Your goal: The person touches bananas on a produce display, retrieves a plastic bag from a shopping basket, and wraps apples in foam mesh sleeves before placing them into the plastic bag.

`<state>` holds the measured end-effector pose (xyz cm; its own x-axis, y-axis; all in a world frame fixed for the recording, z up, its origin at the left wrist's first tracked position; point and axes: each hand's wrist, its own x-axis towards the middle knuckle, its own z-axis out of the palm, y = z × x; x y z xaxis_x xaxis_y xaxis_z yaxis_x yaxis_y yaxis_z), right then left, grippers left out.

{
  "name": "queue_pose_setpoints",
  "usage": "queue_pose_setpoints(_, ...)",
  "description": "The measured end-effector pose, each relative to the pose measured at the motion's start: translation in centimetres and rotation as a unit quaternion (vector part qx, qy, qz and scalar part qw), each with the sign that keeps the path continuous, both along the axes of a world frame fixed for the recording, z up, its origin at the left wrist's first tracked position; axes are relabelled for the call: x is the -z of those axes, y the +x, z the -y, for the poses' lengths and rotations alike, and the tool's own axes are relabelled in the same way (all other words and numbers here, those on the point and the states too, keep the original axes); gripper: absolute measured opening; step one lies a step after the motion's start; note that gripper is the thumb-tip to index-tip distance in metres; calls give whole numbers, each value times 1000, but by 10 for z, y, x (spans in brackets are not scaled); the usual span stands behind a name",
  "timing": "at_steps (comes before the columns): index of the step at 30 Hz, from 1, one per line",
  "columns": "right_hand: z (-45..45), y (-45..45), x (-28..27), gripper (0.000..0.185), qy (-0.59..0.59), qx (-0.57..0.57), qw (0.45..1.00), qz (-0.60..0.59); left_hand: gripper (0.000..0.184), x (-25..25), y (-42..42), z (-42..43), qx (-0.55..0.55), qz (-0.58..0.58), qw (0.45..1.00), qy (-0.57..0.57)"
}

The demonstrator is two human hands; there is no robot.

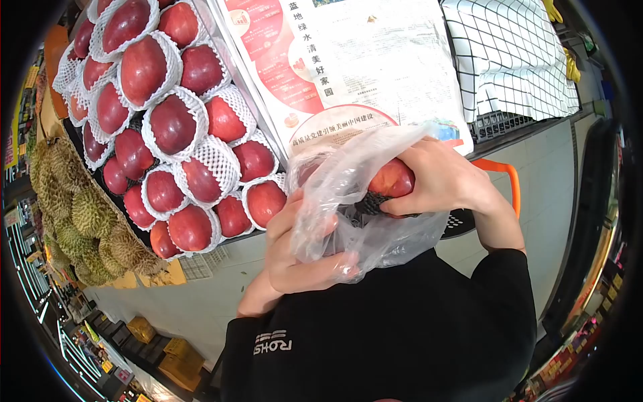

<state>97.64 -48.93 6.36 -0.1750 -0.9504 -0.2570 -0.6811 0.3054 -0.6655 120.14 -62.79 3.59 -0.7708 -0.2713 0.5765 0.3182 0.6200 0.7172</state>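
Observation:
My left hand (298, 251) is closed around the side of a clear plastic bag (325, 218), its fingers showing through the film. My right hand (442, 175) grips a red apple (393, 179) at the bag's mouth, thumb below and fingers over the top. Dark foam netting (370, 203) lies against the apple's underside. Part of the bag drapes over the right fingertips. Whether other fruit lies inside the bag, I cannot tell. To the left, red apples in white foam nets (173, 124) are piled in rows, close to my left hand.
A printed newspaper sheet (375, 60) covers the surface beyond the bag. White cloth under a black wire grid (509, 60) lies at the upper right. Durians (84, 224) are heaped at far left. An orange handle (514, 184) stands beside my right forearm.

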Motion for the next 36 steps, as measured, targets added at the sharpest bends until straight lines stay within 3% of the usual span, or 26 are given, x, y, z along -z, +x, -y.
queue_pose_setpoints(2,-11,2,2,58,-54,18,997,-50,33,-6,-6,-3,38,48,997,56)
queue_pose_setpoints(5,-17,4,0,56,100,22,964,-247,33,-10,-14,-8,84,125,976,157)
queue_pose_setpoints(7,-13,9,2,53,61,-16,949,-310,33,-10,-18,-12,102,174,953,225)
queue_pose_setpoints(10,-8,12,17,52,-33,-68,972,-224,37,4,-26,-15,131,34,988,78)
queue_pose_setpoints(11,-4,13,19,53,-93,-100,978,-159,38,-4,-27,-16,142,138,961,193)
queue_pose_setpoints(13,5,13,19,48,-99,-117,979,-136,40,-5,-31,-17,141,236,913,301)
queue_pose_setpoints(14,7,12,20,46,-143,-92,982,-85,39,3,-35,-14,163,115,965,169)
queue_pose_setpoints(15,10,10,21,46,-186,-68,980,-32,39,7,-38,-13,179,-7,983,28)
queue_pose_setpoints(16,11,8,30,46,-158,-58,985,42,38,6,-38,-12,166,-16,986,10)
queue_pose_setpoints(20,15,6,41,46,-93,-71,991,64,38,17,-37,-12,158,-6,986,50)
queue_pose_setpoints(22,18,11,41,51,-169,-71,981,-65,39,14,-38,-12,148,-20,988,38)
queue_pose_setpoints(25,25,21,53,57,-200,2,975,-94,38,12,-39,-14,123,-54,991,24)
queue_pose_setpoints(27,23,18,62,60,-215,-14,970,-109,38,11,-41,-11,106,-64,992,-8)
queue_pose_setpoints(33,1,1,84,72,-97,-78,987,-103,45,31,-46,-8,54,-45,997,29)
queue_pose_setpoints(35,0,-1,65,83,-94,-62,994,-1,43,38,-44,-2,4,-6,1000,29)
queue_pose_setpoints(36,-4,-5,68,83,-95,-59,994,-4,62,43,-46,1,-21,-12,1000,-1)
